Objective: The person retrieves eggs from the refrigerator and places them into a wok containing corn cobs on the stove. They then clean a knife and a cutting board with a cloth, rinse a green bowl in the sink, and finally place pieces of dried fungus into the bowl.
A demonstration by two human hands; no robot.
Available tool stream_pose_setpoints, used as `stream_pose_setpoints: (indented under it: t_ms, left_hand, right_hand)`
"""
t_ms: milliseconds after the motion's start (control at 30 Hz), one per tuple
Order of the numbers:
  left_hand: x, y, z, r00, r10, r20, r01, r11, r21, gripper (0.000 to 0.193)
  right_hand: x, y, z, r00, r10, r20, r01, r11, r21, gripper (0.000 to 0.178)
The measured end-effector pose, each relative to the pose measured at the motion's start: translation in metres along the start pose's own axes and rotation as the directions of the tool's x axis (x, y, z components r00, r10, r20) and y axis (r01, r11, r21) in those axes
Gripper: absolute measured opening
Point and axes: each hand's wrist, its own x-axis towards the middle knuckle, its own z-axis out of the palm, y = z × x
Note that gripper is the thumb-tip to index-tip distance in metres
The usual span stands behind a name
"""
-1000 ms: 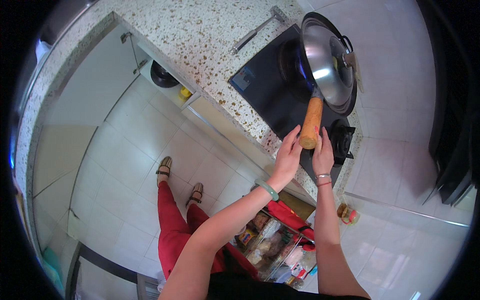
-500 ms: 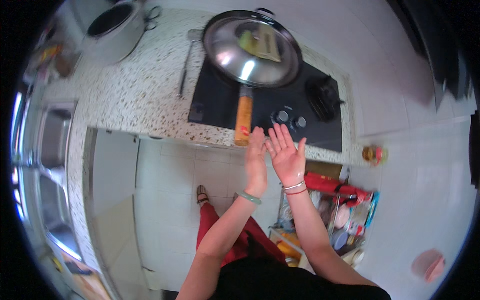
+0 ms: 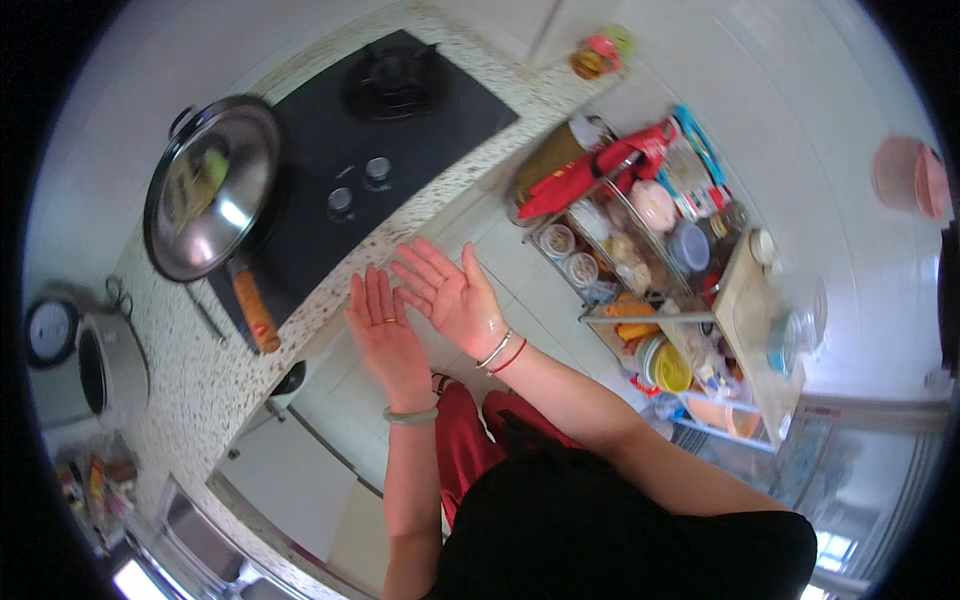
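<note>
Firstly, far to the left of both hands: one white cooker (image 3: 125, 375), round, dark inside, on a speckled counter (image 3: 170, 400). Next, nearer the hands, beyond the left fingertips and to their left: one lidded wok (image 3: 225, 215), domed metal lid in place, its wooden handle (image 3: 255, 312) slanting toward the hands and ending near the left one, apart from it. Ahead of the fingertips: one black hob (image 3: 310, 235) with two round knobs. Then the left hand (image 3: 390, 345), palm up, fingers extended, ring on one finger, green bangle (image 3: 411, 416) at the wrist. Beside it, the right hand (image 3: 458, 308), palm up, fingers straight, silver bracelet and red cord at the wrist; both unfolded and gripping nothing, though whether their edges touch cannot be told. Right of the hands: one laden rack (image 3: 640, 318), a red bag (image 3: 600, 172) across its top. Farthest right: one pink container (image 3: 908, 178).
</note>
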Motion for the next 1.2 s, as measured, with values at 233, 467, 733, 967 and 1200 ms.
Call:
stream_pose_setpoints:
  t_ms: [233, 467, 733, 967, 1200]
  left_hand:
    - [-0.057, -0.064, 0.032, 0.969, -0.198, 0.146, 0.188, 0.979, 0.077, 0.053]
    - [-0.152, -0.125, 0.046, 0.928, -0.335, 0.162, 0.296, 0.928, 0.224, 0.051]
    - [-0.249, -0.183, 0.053, 0.828, -0.517, 0.218, 0.431, 0.834, 0.345, 0.048]
    - [-0.292, -0.227, 0.073, 0.684, -0.676, 0.274, 0.545, 0.723, 0.424, 0.047]
    - [-0.309, -0.256, 0.104, 0.547, -0.766, 0.338, 0.536, 0.631, 0.561, 0.046]
  right_hand:
    - [-0.089, -0.059, -0.034, 0.983, -0.161, -0.091, 0.167, 0.984, 0.067, 0.065]
    - [-0.202, -0.094, -0.078, 0.960, -0.240, -0.143, 0.255, 0.962, 0.096, 0.062]
    - [-0.327, -0.123, -0.116, 0.903, -0.350, -0.248, 0.379, 0.921, 0.083, 0.063]
    - [-0.397, -0.144, -0.137, 0.808, -0.512, -0.293, 0.557, 0.825, 0.094, 0.062]
    - [-0.430, -0.164, -0.143, 0.690, -0.618, -0.377, 0.692, 0.716, 0.091, 0.055]
